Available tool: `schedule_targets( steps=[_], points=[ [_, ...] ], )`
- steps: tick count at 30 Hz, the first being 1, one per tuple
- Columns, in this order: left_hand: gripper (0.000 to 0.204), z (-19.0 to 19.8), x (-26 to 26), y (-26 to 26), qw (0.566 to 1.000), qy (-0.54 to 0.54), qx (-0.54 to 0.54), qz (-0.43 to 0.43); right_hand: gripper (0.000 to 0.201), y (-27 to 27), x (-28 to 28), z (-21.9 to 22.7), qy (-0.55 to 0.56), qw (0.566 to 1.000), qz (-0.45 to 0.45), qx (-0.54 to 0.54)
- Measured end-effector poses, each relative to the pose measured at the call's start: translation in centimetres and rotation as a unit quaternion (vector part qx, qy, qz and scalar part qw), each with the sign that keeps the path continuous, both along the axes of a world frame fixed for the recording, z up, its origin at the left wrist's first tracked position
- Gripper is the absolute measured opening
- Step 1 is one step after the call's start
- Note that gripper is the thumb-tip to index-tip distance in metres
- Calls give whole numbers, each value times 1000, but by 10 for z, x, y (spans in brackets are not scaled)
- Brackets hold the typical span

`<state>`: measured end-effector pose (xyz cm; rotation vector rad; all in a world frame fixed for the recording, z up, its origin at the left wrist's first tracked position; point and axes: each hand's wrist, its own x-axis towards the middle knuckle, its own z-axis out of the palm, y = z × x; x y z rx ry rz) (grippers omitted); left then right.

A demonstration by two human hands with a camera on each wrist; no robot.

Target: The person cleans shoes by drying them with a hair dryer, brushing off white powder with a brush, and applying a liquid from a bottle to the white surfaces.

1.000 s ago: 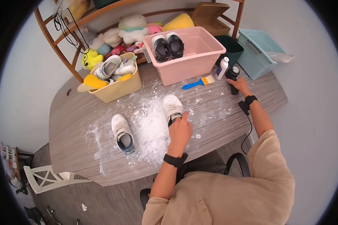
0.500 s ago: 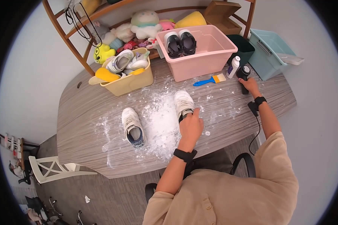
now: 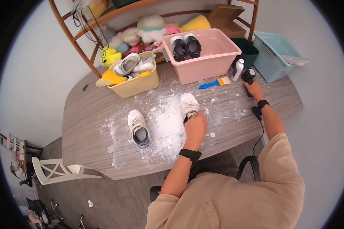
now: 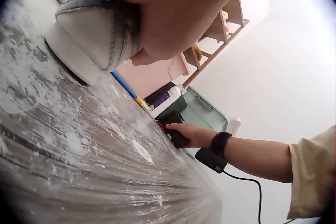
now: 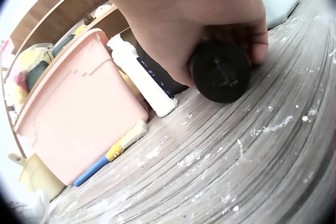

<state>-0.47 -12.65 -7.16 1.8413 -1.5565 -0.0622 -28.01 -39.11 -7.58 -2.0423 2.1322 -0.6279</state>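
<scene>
My left hand grips a white sneaker at its collar, with the toe pointing away from me. In the left wrist view, the sneaker's heel shows grey trim, and part of the collar is hidden behind the hand. To its left on the table lies a matching sneaker with a dark blue lining. At the right of the table my right hand holds a black handheld device by its handle. The round black end of the handle faces the right wrist view, fingers curled around it.
White powder is spread over the wooden table. Behind stand a yellow bin of shoes, a pink bin with dark shoes, and a teal bin. A blue-handled brush and white bottle lie near the device.
The head view has shifted, so the table's things appear further right than a second ago. Both hands keep their holds on the sneaker and the black device.
</scene>
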Motion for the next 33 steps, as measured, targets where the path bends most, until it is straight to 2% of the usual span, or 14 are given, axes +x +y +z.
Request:
schedule_targets(
  steps=[4,19,28,33],
  points=[
    [16,-2,-1,-3,1000,-6,-9,7,55,2,2,-3,-4,999,-32,0],
    [16,1,1,-4,1000,-2,0,8,56,12,10,-4,-40,997,-60,-18],
    [15,2,1,-4,1000,6,-1,11,56,11,10,-6,-36,997,-63,-33],
    [15,-2,2,-3,1000,15,-12,-1,61,1,-5,-18,-76,995,-24,-67]
  ],
)
